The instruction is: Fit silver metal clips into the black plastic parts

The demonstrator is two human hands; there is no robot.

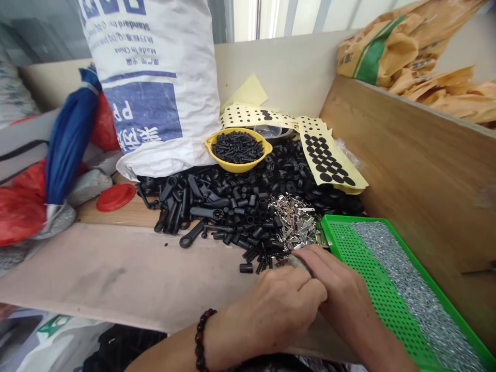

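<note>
While both hands met at the near edge of the work surface (127,268), a greyish piece (297,262) showed only partly between them, too hidden to name. The right hand (339,284) had its fingers bent down over that piece, gripping it. The left hand (277,305), with a dark beaded bracelet (200,336) at its wrist, was curled closed and pressed against the right; whether it also gripped the piece could not be told.

Just on the far side of the hands lay a heap of small metal clips (296,222), and to its left were short black sleeves (246,268) and black handles (208,213). Near the right hand, a green tray (360,268) stood along the right side, its perforated floor partly covered with small silvery pieces (403,279).

Farther off, a yellow bowl (236,167) held black ribbed parts (238,146). To its right, a pale yellow sheet (325,155) with black round stickers lay over more black parts (287,165), beside a wooden board (406,144). On the far left stood a white printed sack (163,77), with a blue umbrella (72,139) to its left and a red lid (115,197) lying nearer.
</note>
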